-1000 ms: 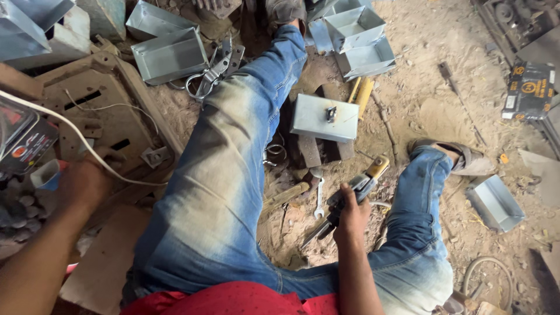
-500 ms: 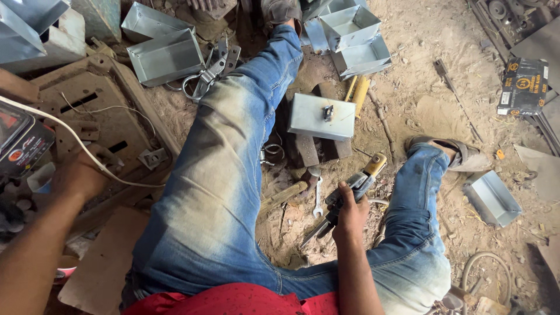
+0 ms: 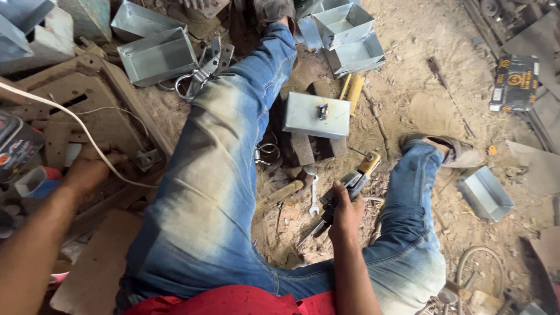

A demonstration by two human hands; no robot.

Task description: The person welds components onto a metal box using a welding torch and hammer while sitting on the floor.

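Note:
I sit on a dirt floor in faded blue jeans, legs spread. My right hand (image 3: 345,214) grips a dark clamp-like tool with a yellow-tipped handle (image 3: 350,185) between my legs. A small wrench (image 3: 314,203) and a wooden-handled tool (image 3: 280,196) lie just left of it. My left hand (image 3: 87,169) rests on a rusty metal frame (image 3: 64,111), beside a white cable (image 3: 93,146). A closed grey metal box with a latch (image 3: 316,114) lies ahead, between my legs.
Open sheet-metal boxes lie at upper left (image 3: 157,55), top centre (image 3: 349,36) and right (image 3: 484,192). A metal clamp with a ring (image 3: 201,73) lies by my left knee. A black carton (image 3: 514,81) sits at far right. A dark device (image 3: 14,149) is at the left edge.
My left hand has slid forward and right along the rusty frame. My right hand stays on the clamp-like tool, barely shifted.

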